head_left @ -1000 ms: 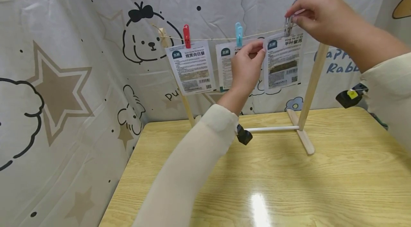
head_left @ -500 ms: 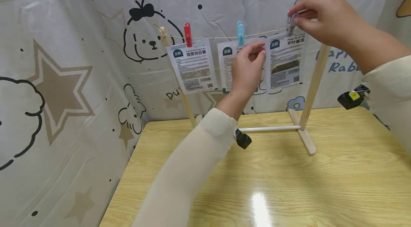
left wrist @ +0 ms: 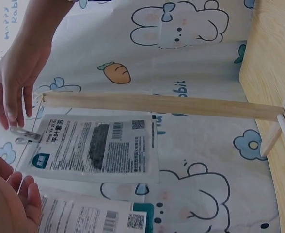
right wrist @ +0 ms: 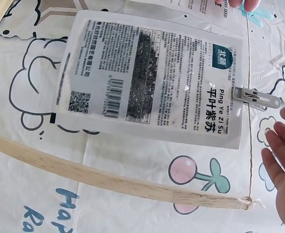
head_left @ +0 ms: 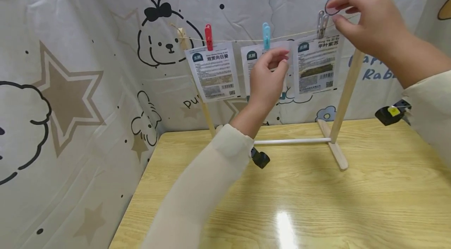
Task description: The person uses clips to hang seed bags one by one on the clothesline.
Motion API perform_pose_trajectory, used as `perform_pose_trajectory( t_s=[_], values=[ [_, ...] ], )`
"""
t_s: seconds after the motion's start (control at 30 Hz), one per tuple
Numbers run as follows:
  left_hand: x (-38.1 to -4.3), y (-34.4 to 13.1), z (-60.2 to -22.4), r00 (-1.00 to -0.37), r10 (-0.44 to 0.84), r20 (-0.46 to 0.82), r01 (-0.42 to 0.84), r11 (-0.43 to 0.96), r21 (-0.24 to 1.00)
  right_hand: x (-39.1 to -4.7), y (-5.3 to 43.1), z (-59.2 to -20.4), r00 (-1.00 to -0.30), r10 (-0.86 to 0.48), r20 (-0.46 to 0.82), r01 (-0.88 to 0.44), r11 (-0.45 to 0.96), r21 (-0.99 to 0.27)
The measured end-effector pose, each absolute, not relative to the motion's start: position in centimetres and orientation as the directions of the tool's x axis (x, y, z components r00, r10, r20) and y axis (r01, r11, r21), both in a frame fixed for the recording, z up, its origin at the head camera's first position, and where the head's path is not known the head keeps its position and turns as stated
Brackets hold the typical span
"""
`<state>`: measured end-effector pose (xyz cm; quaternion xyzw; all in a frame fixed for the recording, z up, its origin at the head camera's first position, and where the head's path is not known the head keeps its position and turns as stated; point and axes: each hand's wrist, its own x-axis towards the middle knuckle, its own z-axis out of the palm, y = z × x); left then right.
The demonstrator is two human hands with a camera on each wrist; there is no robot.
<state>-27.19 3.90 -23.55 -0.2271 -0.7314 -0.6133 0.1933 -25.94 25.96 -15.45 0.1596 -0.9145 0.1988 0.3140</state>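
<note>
A grey clothespin [head_left: 322, 25] clips the right seed packet [right wrist: 147, 77] to a thin string [head_left: 294, 35]. My right hand [head_left: 375, 16] is just beside that clothespin, thumb and fingers spread apart with nothing between them. In front of the middle seed packet [head_left: 248, 65] hovers my left hand [head_left: 268, 78]. Its fingers are loosely bent and hold nothing, and it hides much of that packet. A light blue clothespin [head_left: 266, 36] holds the middle packet, and a red clothespin [head_left: 209, 37] holds the left seed packet [head_left: 213, 73].
The string runs between two wooden posts [head_left: 347, 96]. A white rod [head_left: 292, 141] joins them low down, and a wooden foot [head_left: 338, 155] rests on the wood-grain table [head_left: 299, 194]. A printed curtain [head_left: 105, 96] hangs behind.
My right hand has let go of the grey clothespin and moved up and right, its fingers spreading. My left hand has drawn slightly left, away from the right packet's edge.
</note>
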Motion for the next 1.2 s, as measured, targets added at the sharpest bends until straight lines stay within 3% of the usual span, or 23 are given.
perform_pose_trajectory(
  t_s=[0.33,0.67,1.0,1.2],
  values=[
    [-26.7,3.0,-24.1,-0.795,0.12,0.594,0.605,0.211,0.767,-24.8,26.7,-17.2,-0.659,-0.056,0.75,-0.398,0.872,-0.285],
    [-26.3,2.5,-25.0,-0.807,0.117,0.58,0.591,0.204,0.781,-24.0,27.1,-19.2,-0.585,-0.068,0.809,-0.464,0.845,-0.264],
    [-26.0,1.5,-26.4,-0.801,0.105,0.59,0.598,0.205,0.775,-23.1,27.4,-21.4,-0.626,-0.129,0.769,-0.475,0.845,-0.244],
    [-25.9,0.9,-27.5,-0.809,0.062,0.585,0.584,0.205,0.785,-23.0,27.2,-22.8,-0.6,-0.201,0.775,-0.539,0.817,-0.205]
  ],
)
